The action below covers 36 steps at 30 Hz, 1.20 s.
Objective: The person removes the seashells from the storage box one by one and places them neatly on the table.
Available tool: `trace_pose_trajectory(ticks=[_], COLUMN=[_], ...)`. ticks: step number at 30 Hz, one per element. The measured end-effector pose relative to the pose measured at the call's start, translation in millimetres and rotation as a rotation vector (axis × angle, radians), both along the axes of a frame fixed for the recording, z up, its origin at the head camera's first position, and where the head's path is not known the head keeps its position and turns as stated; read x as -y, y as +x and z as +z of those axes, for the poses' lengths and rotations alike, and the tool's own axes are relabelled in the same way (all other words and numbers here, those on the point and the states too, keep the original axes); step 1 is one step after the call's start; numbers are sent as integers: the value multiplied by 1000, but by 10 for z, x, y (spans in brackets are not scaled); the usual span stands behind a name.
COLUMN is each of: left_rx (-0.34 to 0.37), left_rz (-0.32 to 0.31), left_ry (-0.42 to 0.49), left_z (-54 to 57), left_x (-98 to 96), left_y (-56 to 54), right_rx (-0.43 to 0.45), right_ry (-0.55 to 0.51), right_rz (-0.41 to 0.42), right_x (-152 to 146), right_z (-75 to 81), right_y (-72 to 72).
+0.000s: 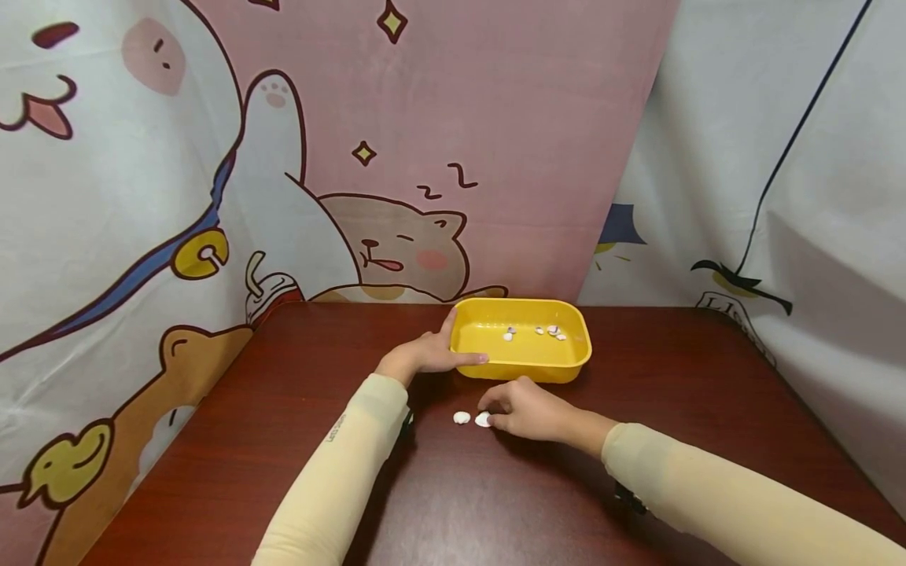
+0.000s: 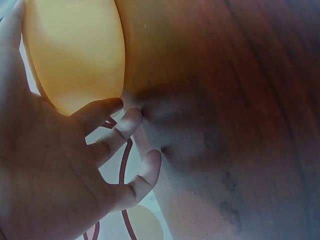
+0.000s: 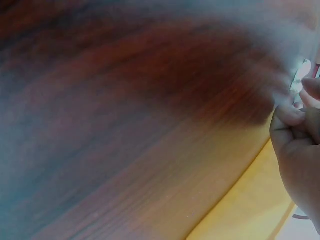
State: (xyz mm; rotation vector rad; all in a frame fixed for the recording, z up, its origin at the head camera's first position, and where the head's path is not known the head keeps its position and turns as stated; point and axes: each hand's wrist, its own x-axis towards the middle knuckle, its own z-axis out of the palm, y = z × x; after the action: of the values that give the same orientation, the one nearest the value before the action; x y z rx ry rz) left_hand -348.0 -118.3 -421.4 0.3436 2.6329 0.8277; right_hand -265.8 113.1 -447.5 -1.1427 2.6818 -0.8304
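In the head view, a yellow plastic tub (image 1: 513, 371) stands toward the back of the dark red-brown table. My left hand (image 1: 432, 352) rests against its left end, the thumb lying along the front side and the fingers stretched along the left side. In the left wrist view that hand (image 2: 55, 155) is spread, fingertips near the tub's wall. Just in front of the tub, my right hand (image 1: 531, 410) pinches a small white shell (image 1: 483, 420) at the table top. A second white shell (image 1: 462, 417) lies just left of it.
Several small white and purplish shells (image 1: 554, 330) lie inside the tub, mostly toward its right half. Behind the table (image 1: 679, 377) hangs a cartoon-printed cloth (image 1: 524, 157), close to its back edge.
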Motion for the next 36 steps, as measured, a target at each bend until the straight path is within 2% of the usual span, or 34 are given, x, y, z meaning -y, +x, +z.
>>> trace_pose_trajectory(ticks=[4,11,17,28,36], left_rx=[5,11,12,26,16], left_rz=[-1,3,-9,-2,-2], left_ry=[-4,-3,15,36,26], left_z=[5,19,13,2,-9], left_x=[1,0,-6,-7,-5], left_y=[4,-3,-3,-2,-3], right_rx=[18,-43,-46,-14,-45], right_ry=[-2,32,40,56,114], right_rz=[4,-36,-74,-23,-111], right_x=[-9,-4,-18,-60,-30], right_z=[-7,14,14,13,-4], right_y=[-9,-10,6,15,15])
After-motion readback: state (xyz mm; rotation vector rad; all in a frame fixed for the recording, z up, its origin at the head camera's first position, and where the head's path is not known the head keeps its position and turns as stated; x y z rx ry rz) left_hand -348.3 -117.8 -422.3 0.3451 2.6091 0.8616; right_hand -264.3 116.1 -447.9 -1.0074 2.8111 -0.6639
